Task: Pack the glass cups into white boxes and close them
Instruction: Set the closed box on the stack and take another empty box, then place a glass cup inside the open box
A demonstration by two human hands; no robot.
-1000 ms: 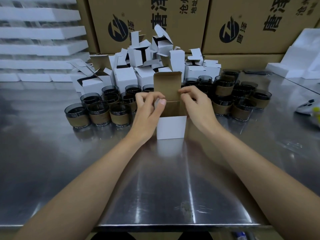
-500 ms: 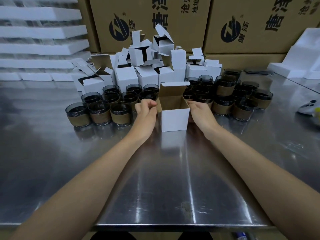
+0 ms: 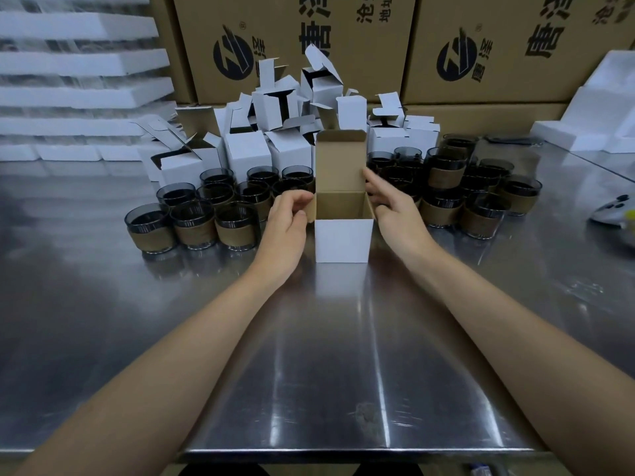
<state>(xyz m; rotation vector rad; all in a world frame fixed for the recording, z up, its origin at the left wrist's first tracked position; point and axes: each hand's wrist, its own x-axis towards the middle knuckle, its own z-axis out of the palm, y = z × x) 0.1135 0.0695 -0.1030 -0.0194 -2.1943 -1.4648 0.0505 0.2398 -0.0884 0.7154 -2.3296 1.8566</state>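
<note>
An open white box (image 3: pixel 343 240) stands upright on the steel table (image 3: pixel 309 372), its brown inside showing and its lid flap (image 3: pixel 340 159) raised at the back. My left hand (image 3: pixel 285 221) is at the box's left side, with curled fingers pinching the left side flap. My right hand (image 3: pixel 391 204) lies against the right side, its fingers stretched along the flap and lid edge. Dark glass cups with brown sleeves stand in a group on the left (image 3: pixel 192 221) and in another on the right (image 3: pixel 481 214). I cannot see a cup inside the box.
A pile of open white boxes (image 3: pixel 275 139) lies behind the cups, in front of large brown cartons (image 3: pixel 515 46). White foam trays (image 3: pixel 79 63) are stacked at the left and foam pieces (image 3: pixel 584 125) at the right. A small white device (image 3: pixel 615 211) lies at the right edge.
The lid flap, bent forward half a second ago, now stands upright. Both hands have shifted along the box's sides, and the right fingers have stretched out.
</note>
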